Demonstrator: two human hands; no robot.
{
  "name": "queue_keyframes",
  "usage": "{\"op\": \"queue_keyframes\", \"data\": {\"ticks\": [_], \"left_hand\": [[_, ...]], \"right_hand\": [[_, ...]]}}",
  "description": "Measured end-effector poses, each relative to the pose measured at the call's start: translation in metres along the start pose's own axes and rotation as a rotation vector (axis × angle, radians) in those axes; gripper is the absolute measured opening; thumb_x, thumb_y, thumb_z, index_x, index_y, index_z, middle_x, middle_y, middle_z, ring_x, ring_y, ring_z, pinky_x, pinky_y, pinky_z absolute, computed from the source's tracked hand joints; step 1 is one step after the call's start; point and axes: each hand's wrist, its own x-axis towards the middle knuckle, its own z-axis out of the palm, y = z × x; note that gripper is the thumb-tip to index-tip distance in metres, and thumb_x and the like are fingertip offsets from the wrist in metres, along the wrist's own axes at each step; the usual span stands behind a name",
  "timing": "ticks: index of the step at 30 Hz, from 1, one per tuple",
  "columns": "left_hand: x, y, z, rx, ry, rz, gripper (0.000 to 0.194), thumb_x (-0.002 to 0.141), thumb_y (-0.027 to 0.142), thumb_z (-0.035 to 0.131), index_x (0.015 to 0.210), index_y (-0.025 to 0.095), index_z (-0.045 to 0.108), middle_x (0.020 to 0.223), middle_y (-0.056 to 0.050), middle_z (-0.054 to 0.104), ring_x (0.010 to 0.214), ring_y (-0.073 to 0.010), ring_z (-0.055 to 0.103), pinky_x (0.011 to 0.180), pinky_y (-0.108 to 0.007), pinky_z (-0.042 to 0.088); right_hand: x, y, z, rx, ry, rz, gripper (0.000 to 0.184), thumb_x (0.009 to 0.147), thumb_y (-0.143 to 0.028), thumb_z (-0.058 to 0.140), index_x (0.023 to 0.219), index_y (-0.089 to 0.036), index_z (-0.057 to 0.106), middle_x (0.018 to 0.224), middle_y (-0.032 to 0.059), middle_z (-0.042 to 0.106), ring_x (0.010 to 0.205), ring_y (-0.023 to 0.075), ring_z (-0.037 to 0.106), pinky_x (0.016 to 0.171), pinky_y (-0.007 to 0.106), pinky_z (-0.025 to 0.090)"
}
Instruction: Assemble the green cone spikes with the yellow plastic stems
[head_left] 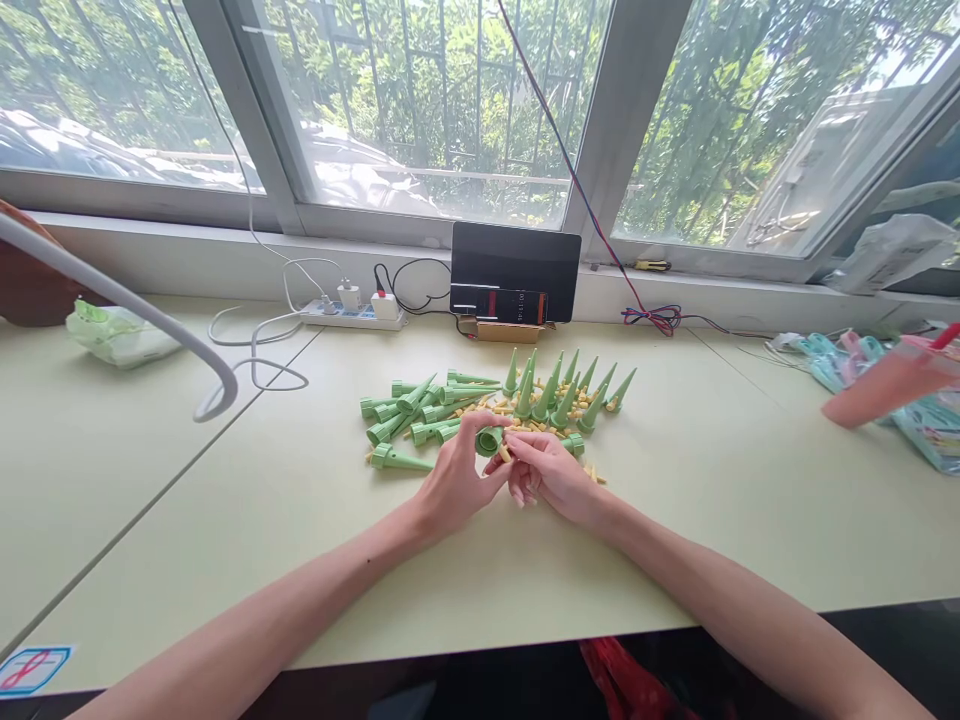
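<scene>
My left hand (459,475) is closed around a green plastic spike (490,441), its hollow round end facing me. In the fingertips of my right hand (553,470) is a small yellow peg (505,454), close beside the spike's open end. Whether the peg touches the spike I cannot tell. Several more green spikes (405,460) lie on their sides left of my hands. Behind my hands, other green spikes (550,390) stand point up, with loose yellow pegs (596,474) scattered around them.
A dark tablet (517,255) leans at the window with a phone (514,304) before it. To its left lies a power strip (352,318) with white cables. A pink cup (892,378) and plastic packets stand right; a white curved tube (150,300) crosses the left.
</scene>
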Motion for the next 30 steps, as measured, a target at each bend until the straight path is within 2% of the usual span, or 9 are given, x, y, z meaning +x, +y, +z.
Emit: {"op": "queue_keyframes", "data": {"ticks": [4,8,10,14,20,25,30], "left_hand": [[0.001,-0.002,0.0,0.027,0.017,-0.034,0.046,0.082,0.018,0.066,0.121,0.024,0.043,0.118,-0.007,0.064,0.09,-0.0165,0.067,0.078,-0.031,0.055],[0.003,-0.004,0.0,0.071,0.021,-0.021,0.04,0.086,0.024,0.066,0.122,0.024,0.047,0.117,-0.007,0.064,0.098,-0.02,0.066,0.083,-0.035,0.055],[0.004,-0.003,0.0,0.1,0.032,0.012,0.037,0.087,0.024,0.064,0.121,0.024,0.048,0.118,-0.008,0.063,0.105,-0.022,0.064,0.085,-0.036,0.055],[0.005,-0.001,-0.001,0.144,0.045,0.076,0.038,0.087,0.019,0.063,0.122,0.024,0.05,0.125,-0.01,0.058,0.118,-0.0239,0.059,0.096,-0.038,0.053],[0.004,0.0,-0.001,0.26,-0.015,0.16,0.053,0.089,0.015,0.058,0.138,0.025,0.042,0.128,-0.012,0.055,0.124,-0.0266,0.054,0.102,-0.042,0.051],[0.003,0.0,0.001,0.28,-0.092,0.11,0.063,0.09,0.01,0.053,0.147,0.027,0.033,0.13,-0.013,0.053,0.125,-0.0285,0.054,0.099,-0.045,0.052],[0.001,-0.002,0.002,0.264,-0.119,0.084,0.063,0.088,0.008,0.051,0.146,0.027,0.036,0.133,-0.013,0.051,0.125,-0.0287,0.054,0.1,-0.044,0.052]], "right_hand": [[-0.003,-0.001,0.004,-0.218,0.138,-0.111,0.043,0.093,-0.055,0.052,0.082,-0.016,0.067,0.065,0.0016,0.064,0.042,0.0094,0.055,0.04,0.022,0.04],[-0.006,0.003,0.005,-0.481,0.316,-0.239,0.042,0.094,-0.056,0.049,0.081,-0.019,0.065,0.069,0.0022,0.063,0.045,0.0113,0.054,0.045,0.026,0.042],[-0.007,0.005,0.006,-0.604,0.356,-0.289,0.041,0.095,-0.055,0.048,0.078,-0.021,0.064,0.066,0.0024,0.061,0.046,0.0128,0.052,0.047,0.028,0.042],[-0.008,0.005,0.007,-0.801,0.388,-0.393,0.041,0.099,-0.046,0.045,0.069,-0.021,0.058,0.057,0.0009,0.051,0.048,0.0142,0.046,0.05,0.028,0.035],[-0.007,0.007,0.006,-0.994,0.441,-0.447,0.041,0.101,-0.038,0.041,0.067,-0.02,0.056,0.058,0.0006,0.049,0.052,0.014,0.04,0.055,0.029,0.032],[-0.006,0.009,0.004,-1.122,0.405,-0.445,0.043,0.102,-0.037,0.037,0.068,-0.02,0.056,0.061,0.0022,0.054,0.054,0.0152,0.045,0.057,0.03,0.033],[-0.005,0.011,0.003,-1.185,0.361,-0.449,0.04,0.103,-0.035,0.036,0.071,-0.021,0.055,0.064,0.0036,0.057,0.058,0.0172,0.05,0.058,0.03,0.034]]}}
